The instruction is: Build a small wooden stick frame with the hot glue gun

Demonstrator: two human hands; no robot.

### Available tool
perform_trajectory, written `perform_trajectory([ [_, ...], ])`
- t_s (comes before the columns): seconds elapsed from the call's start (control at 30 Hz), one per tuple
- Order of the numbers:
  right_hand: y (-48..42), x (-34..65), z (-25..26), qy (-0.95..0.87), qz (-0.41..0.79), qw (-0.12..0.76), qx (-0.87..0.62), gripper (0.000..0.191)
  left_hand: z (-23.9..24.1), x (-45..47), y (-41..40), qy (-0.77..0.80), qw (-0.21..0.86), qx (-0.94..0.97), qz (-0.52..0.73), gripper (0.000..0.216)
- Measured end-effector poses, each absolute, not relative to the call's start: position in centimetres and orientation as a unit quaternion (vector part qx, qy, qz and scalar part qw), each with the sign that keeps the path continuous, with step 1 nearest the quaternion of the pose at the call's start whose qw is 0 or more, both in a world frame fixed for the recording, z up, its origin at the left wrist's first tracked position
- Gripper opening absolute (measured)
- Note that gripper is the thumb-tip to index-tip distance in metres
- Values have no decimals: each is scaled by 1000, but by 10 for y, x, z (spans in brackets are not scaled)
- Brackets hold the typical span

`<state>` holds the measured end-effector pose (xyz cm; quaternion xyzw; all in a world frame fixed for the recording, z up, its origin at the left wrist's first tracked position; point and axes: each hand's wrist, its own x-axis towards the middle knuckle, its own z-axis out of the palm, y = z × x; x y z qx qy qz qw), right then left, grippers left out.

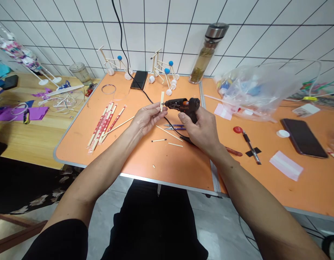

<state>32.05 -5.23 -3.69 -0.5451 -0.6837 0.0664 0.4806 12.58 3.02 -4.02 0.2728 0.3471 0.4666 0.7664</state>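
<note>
My right hand [201, 128] is wrapped around a black hot glue gun [184, 104], its nozzle pointing left. My left hand [148, 117] pinches a short wooden stick [162, 100] held upright, right at the nozzle tip. Both hands hover over the orange table [134, 162]. Below them lie small purple scissors [174, 126] and a few cut stick pieces [169, 133]. A bundle of wrapped chopsticks [103, 124] lies to the left of my left hand.
Two stick models with blue balls [164, 72] stand at the back by a dark phone [139, 79] and a black cable [123, 47]. A glass bottle [207, 54], a plastic bag [253, 90], another phone [304, 137], a pen [251, 148] are right. A wooden table [34, 137] is left.
</note>
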Motion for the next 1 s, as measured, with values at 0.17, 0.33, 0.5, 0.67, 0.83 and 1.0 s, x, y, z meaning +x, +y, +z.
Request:
perform_trajectory([
  [0.17,-53,319,-35,-685,78,480,-543,48,-41,125,31,335,768,288,464,25],
  [0.33,-54,319,-35,-683,76,475,-550,43,-40,125,31,334,760,301,468,25],
  [0.5,-54,318,-33,-686,77,474,-547,46,-39,126,30,341,758,293,473,27],
  [0.67,-54,318,-32,-686,77,470,-550,50,-38,126,30,347,760,283,472,26],
  [0.83,-54,318,-32,-688,75,465,-553,51,-41,125,31,352,759,279,472,29],
  [1.0,-54,317,-33,-689,79,462,-553,48,-42,126,33,361,755,270,476,27],
])
